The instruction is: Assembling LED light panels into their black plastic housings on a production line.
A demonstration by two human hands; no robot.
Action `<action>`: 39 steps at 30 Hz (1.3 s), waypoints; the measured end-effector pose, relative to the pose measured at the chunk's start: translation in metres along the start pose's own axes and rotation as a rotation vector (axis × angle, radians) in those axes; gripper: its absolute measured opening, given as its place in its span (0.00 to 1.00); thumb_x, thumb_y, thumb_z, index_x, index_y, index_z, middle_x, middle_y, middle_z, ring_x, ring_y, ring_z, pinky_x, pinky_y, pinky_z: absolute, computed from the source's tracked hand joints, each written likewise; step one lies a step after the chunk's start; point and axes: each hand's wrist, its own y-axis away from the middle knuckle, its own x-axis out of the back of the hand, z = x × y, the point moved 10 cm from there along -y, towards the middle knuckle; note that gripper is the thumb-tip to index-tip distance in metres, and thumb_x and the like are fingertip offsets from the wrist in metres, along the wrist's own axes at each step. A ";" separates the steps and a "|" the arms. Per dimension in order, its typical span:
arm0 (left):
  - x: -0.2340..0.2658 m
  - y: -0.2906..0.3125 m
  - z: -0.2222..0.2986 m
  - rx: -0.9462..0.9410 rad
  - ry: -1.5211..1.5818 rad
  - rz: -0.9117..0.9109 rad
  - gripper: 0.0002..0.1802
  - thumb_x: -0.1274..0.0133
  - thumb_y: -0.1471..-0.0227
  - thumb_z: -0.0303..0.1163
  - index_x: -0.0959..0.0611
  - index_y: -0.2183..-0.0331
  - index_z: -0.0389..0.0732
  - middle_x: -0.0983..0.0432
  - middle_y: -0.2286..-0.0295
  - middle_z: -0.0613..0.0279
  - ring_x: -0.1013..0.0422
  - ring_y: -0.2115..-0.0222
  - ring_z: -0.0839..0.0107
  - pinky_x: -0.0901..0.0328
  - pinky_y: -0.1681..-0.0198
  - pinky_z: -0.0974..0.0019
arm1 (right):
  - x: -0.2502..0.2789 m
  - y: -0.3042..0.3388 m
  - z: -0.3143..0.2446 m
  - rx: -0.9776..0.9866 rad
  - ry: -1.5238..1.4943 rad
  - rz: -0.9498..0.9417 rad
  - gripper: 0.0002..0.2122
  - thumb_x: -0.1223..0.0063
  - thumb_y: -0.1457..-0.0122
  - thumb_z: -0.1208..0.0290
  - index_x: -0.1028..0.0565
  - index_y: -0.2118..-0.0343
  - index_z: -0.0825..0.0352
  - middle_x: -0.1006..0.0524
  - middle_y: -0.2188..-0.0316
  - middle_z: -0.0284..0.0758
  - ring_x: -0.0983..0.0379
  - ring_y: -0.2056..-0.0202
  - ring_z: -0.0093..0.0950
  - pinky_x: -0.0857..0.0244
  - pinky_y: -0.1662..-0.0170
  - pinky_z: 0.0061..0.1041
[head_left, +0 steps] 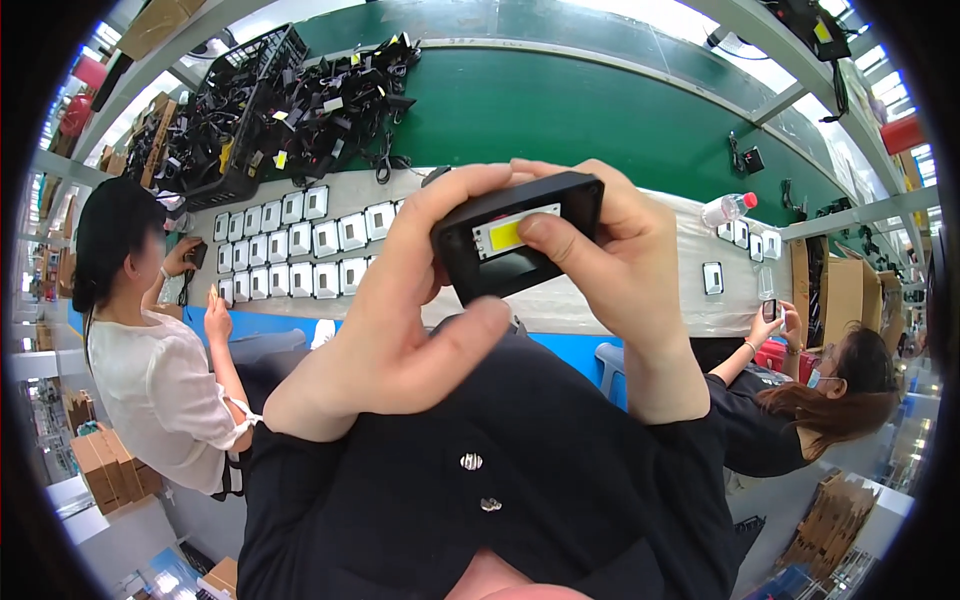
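Both of my hands hold a small black rectangular lamp housing (500, 272) in front of my chest, its open side tilted towards me. Inside it lies a pale LED board (505, 236) with a yellow strip. My left hand (395, 320) grips the housing's left side and far edge, its thumb stretched out below the near edge. On the right side, my right hand (625, 255) wraps round the housing and its thumb presses on the right end of the LED board. The housing hides several fingertips.
Rows of square silvery-white frames (325, 239) lie on the conveyor table (560, 318). A crate (240, 110) and heaped black cabled parts (335, 105) stand far left. A bottle (728, 209) lies right. Co-workers sit at left (150, 350) and right (800, 410), each holding small parts.
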 end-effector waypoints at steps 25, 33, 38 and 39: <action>0.275 -0.024 0.005 -0.268 -0.946 0.695 0.18 0.54 0.54 0.20 0.27 0.58 0.42 0.31 0.61 0.54 0.32 0.62 0.54 0.35 0.60 0.61 | -0.045 -0.063 0.125 -0.356 -0.332 0.249 0.18 0.56 0.41 0.65 0.34 0.48 0.65 0.30 0.54 0.30 0.34 0.58 0.20 0.43 0.59 0.18; 0.426 -0.045 -0.036 -0.451 -1.103 0.765 0.22 0.52 0.57 0.19 0.28 0.57 0.43 0.32 0.59 0.56 0.32 0.60 0.55 0.31 0.63 0.60 | -0.205 -0.188 0.238 -0.475 0.028 -0.099 0.36 0.42 0.53 0.75 0.48 0.41 0.62 0.34 0.57 0.39 0.31 0.64 0.23 0.33 0.64 0.22; 0.405 -0.056 -0.053 -0.443 -0.648 0.568 0.18 0.49 0.61 0.19 0.24 0.62 0.36 0.28 0.63 0.55 0.31 0.62 0.58 0.35 0.58 0.62 | -0.332 -0.328 0.213 -0.046 -0.534 -0.182 0.34 0.44 0.51 0.75 0.47 0.41 0.61 0.35 0.67 0.29 0.37 0.72 0.15 0.37 0.65 0.14; 0.399 -0.054 -0.043 -0.444 -0.612 0.516 0.19 0.48 0.62 0.18 0.24 0.62 0.36 0.28 0.63 0.54 0.31 0.62 0.58 0.35 0.58 0.63 | -0.358 -0.339 0.225 -0.273 -0.771 -0.298 0.30 0.45 0.48 0.74 0.43 0.42 0.59 0.37 0.73 0.24 0.40 0.74 0.12 0.40 0.69 0.13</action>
